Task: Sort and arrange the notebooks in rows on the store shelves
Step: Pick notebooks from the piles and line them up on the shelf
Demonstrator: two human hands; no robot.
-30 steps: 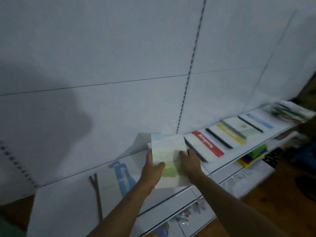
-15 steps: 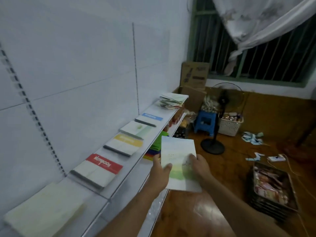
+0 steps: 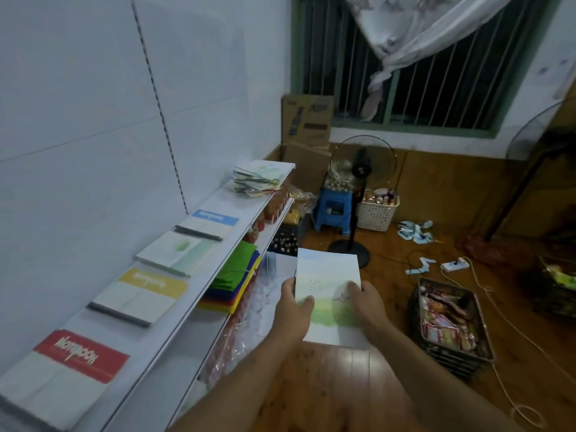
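Note:
Both my hands hold a white notebook with a green and blue cover point(image 3: 325, 277) in front of me, out past the shelf edge. My left hand point(image 3: 291, 310) grips its left edge, thumb on the cover. My right hand point(image 3: 363, 302) grips its right side. On the white top shelf point(image 3: 199, 294) lie flat stacks of notebooks in a row: red-banded point(image 3: 67, 374), yellow-banded point(image 3: 141, 294), green-tinted point(image 3: 177, 252), blue-banded point(image 3: 208, 224). A loose untidy pile of notebooks point(image 3: 258, 179) sits at the shelf's far end.
The lower shelf holds coloured paper sheets point(image 3: 233, 279) and plastic-wrapped goods. On the wooden floor stand a pedestal fan point(image 3: 358, 194), a blue stool point(image 3: 332, 210), a white basket point(image 3: 375, 212), cardboard boxes point(image 3: 307, 135), a crate of snack packets point(image 3: 448, 322) and a power strip point(image 3: 455, 265) with cables.
My view has swung right, from the shelf's back wall toward the room. Both hands have carried the notebook away from the shelf and out over the floor.

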